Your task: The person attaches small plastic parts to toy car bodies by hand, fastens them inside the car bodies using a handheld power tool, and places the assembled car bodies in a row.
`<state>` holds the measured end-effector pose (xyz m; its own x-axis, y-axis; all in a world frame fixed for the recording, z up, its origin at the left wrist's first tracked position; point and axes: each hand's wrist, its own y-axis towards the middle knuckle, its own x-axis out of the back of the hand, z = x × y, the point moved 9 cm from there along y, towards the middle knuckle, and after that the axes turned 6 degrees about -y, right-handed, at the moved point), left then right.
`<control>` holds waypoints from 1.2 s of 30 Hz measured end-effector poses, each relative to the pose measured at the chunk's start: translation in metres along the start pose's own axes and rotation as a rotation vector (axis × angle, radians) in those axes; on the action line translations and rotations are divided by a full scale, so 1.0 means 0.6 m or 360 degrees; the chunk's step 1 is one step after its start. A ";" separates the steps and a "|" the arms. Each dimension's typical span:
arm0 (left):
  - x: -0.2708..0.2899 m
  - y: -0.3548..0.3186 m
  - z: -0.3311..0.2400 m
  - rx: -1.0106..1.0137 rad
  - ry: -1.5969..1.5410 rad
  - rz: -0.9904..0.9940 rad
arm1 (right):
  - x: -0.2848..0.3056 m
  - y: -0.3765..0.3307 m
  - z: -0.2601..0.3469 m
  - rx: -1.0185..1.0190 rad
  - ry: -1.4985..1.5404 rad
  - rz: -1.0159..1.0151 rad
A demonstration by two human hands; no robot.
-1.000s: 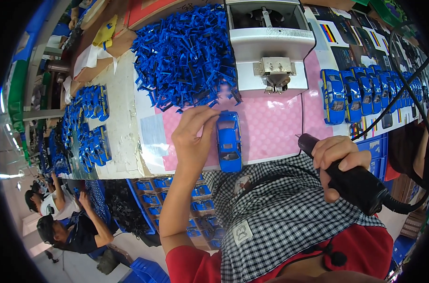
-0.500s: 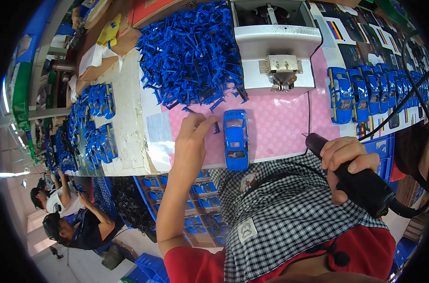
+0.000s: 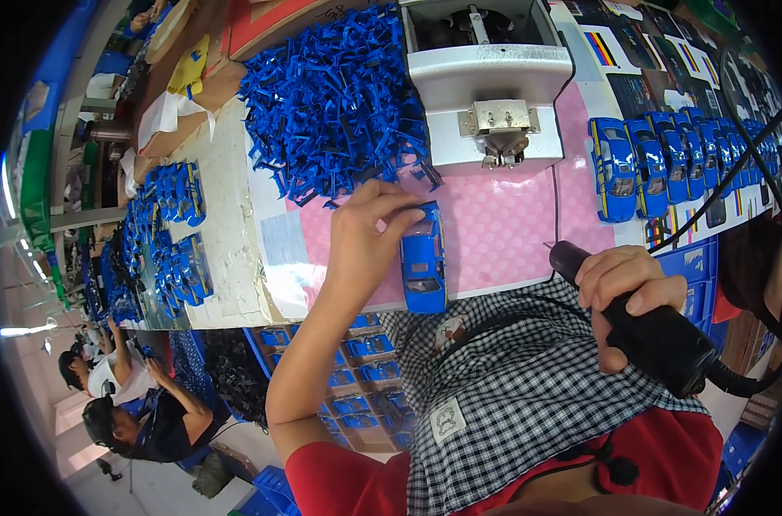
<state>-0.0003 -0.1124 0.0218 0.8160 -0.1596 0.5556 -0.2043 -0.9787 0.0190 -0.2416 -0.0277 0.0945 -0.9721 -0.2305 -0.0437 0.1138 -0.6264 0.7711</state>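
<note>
One toy car (image 3: 424,258) under left hand (image 3: 365,236)

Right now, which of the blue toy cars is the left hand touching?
The single blue toy car lying alone on the pink mat, under the left hand. The other cars sit in a row at the right, untouched.

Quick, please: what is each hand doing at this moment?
Left hand: closed on the blue toy car lying on the pink mat.
Right hand: closed around the black power screwdriver.
</note>
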 end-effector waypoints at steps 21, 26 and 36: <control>-0.011 0.013 0.002 0.0076 -0.0018 0.0329 | 0.015 -0.013 -0.002 0.0133 -0.0065 0.0070; -0.010 -0.002 -0.036 -0.0326 0.0404 0.0083 | 0.011 -0.008 0.003 0.0077 -0.0130 0.0055; -0.065 -0.054 -0.089 -0.0703 0.1013 0.0183 | -0.026 0.019 -0.022 -0.0184 0.0299 0.0214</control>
<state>-0.0543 -0.0677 0.0442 0.3367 -0.0216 0.9414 -0.5743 -0.7970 0.1871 -0.2222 -0.0409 0.0955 -0.8927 -0.4450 -0.0714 0.2726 -0.6592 0.7008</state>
